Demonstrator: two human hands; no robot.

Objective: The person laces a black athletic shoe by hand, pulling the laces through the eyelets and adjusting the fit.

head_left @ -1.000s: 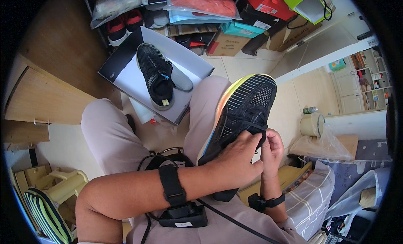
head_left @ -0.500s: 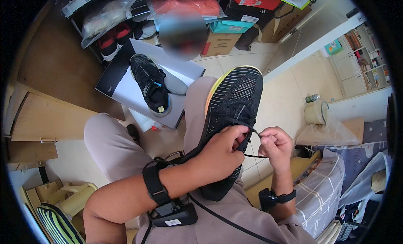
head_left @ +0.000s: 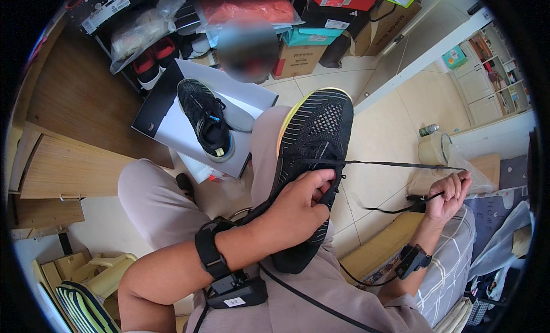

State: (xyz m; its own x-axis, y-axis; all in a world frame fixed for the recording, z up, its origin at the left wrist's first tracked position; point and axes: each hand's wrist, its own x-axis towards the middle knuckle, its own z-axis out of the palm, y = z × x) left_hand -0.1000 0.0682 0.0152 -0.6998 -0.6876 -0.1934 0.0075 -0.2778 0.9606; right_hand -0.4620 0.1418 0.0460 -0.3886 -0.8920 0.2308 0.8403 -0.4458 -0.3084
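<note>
A black knit running shoe [head_left: 321,124] with pale stripes and a yellow sole edge rests on my lap, toe pointing away. My left hand [head_left: 301,201] is closed on the shoe's collar by the eyelets, its fingertips partly hidden at the opening. Out to the right, my right hand [head_left: 450,196] pinches a black shoelace [head_left: 389,163]. The lace runs taut from the eyelets to my fingers, and its loose end hangs curved below. The matching shoe [head_left: 200,112] lies in a white-lined box [head_left: 163,118] ahead of my knees, next to a grey insert [head_left: 236,116].
Shoe boxes [head_left: 309,36] and bagged items crowd the rack at the back. Wooden drawers [head_left: 74,167] stand at the left, an open door [head_left: 418,52] at the back right. A beige bin [head_left: 432,148] and a checked cloth [head_left: 450,258] are on the right. A black cable crosses my lap.
My right hand has moved from beside the shoe far to the right, drawing the lace out long and straight. My left hand stays on the shoe.
</note>
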